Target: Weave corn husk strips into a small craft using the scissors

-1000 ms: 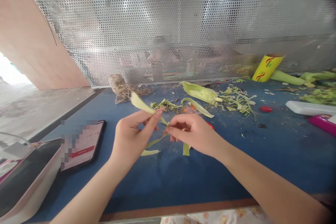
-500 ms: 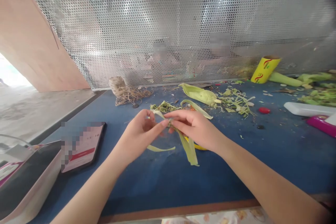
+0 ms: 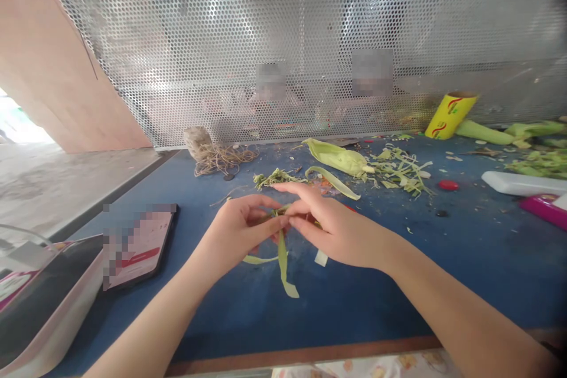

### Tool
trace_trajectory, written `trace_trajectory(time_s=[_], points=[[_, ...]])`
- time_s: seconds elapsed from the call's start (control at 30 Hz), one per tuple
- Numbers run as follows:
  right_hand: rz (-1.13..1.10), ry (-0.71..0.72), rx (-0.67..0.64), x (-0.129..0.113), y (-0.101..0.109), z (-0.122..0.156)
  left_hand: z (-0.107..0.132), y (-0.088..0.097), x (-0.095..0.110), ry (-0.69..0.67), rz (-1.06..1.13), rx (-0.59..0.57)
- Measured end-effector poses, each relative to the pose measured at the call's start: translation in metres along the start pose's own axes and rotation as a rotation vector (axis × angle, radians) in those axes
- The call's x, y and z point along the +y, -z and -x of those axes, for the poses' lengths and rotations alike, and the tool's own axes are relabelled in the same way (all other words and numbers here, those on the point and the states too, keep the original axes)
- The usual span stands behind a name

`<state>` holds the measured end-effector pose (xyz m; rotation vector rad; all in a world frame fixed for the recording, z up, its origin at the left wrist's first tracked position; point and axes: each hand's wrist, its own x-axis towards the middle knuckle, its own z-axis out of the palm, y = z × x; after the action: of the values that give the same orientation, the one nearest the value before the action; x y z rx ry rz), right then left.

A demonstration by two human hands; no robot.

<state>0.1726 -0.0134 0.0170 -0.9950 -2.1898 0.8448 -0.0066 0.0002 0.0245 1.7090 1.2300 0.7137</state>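
My left hand pinches a knotted part of a green corn husk strip, thumb against fingers. One flat end of that strip hangs down below the fingertips. From the other side, my right hand is closed on the same husk, its fingertips meeting the left thumb. The pinched part is mostly hidden behind the fingers. Another pale strip shows under the left hand. Just beyond the hands lie a small bunch of shredded husk and a curved husk piece.
A husk-covered corn ear and husk shreds lie farther back. Tangled twine, a yellow roll and a red object are around. A phone lies left. Behind stands a perforated metal screen.
The hanging husk end has swung from right of the fingers to below the left fingertips. Both hands have shifted slightly and stay pinched together.
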Motion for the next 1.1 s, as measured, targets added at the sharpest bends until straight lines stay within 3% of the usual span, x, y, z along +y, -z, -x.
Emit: trace_trajectory(time_s=[0.13,0.37,0.53,0.6,0.67,0.77,0.9,1.1], points=[[0.048,-0.012,0.039,0.003,0.007,-0.001,-0.002,-0.001,0.001,-0.012,0.125,-0.026],[0.189,-0.007,0.126,0.004,0.016,-0.001,-0.004,-0.003,-0.001,-0.022,0.216,0.060],[0.657,0.222,0.641,0.007,-0.002,-0.005,-0.008,-0.005,-0.001,-0.098,0.395,0.300],[0.677,0.282,0.606,0.007,-0.012,-0.006,-0.008,-0.007,-0.001,-0.111,0.461,0.339],[0.654,0.235,0.555,0.009,-0.019,-0.007,-0.008,-0.010,-0.001,-0.115,0.518,0.345],[0.597,0.155,0.450,0.012,-0.024,-0.009,-0.009,-0.012,-0.004,-0.116,0.600,0.289],[0.613,0.177,0.335,0.012,-0.029,-0.011,-0.012,-0.012,-0.011,-0.087,0.707,0.237],[0.649,0.136,0.278,0.008,-0.031,-0.006,-0.011,-0.013,-0.013,-0.071,0.757,0.287]])
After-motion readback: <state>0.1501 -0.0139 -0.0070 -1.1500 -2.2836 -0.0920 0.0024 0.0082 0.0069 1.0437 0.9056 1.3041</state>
